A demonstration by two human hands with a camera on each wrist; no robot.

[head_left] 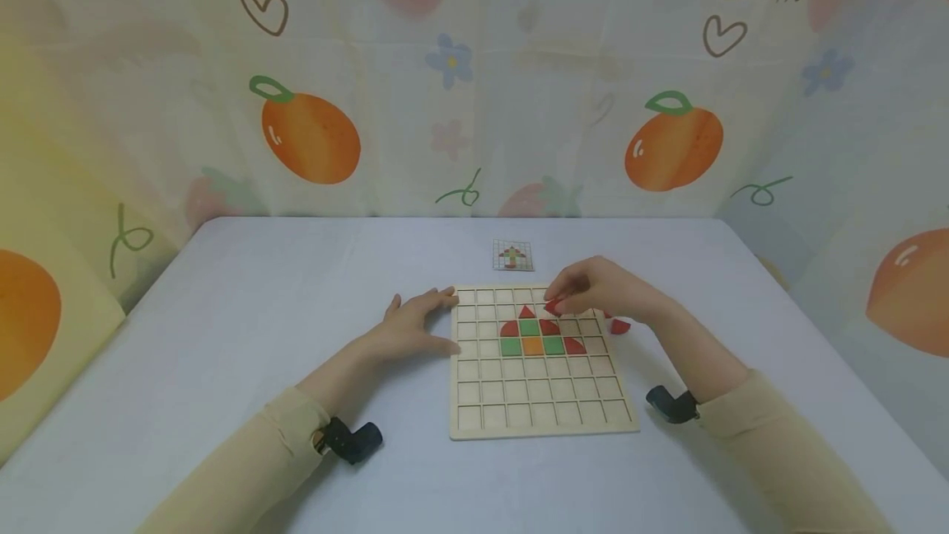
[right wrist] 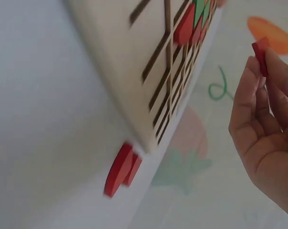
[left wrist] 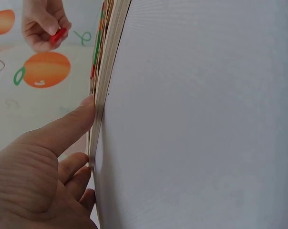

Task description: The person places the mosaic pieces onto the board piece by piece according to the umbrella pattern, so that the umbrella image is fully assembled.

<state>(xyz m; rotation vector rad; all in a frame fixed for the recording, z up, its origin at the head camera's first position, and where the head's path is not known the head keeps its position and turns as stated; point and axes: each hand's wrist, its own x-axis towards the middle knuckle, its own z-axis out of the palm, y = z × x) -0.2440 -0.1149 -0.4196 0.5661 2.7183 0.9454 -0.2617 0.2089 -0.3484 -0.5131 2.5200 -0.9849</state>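
A pale wooden grid board (head_left: 511, 392) lies on the white table. Green, orange and red pieces fill some of its squares, among them an orange square (head_left: 533, 345), a green square (head_left: 528, 327) and a red triangle (head_left: 526, 312). With thumb and fingers spread, my left hand (head_left: 406, 328) touches the board's left edge. Above the upper right part of the grid, my right hand (head_left: 610, 287) pinches a red piece (right wrist: 261, 56) between thumb and fingertips. The fingers partly cover that piece in the head view.
Loose red pieces (head_left: 620, 326) lie on the table beside the board's right edge. Behind the board is a small card (head_left: 513, 255) printed with a coloured grid pattern. A fruit-patterned cloth (head_left: 474, 130) hangs at the table's back edge.
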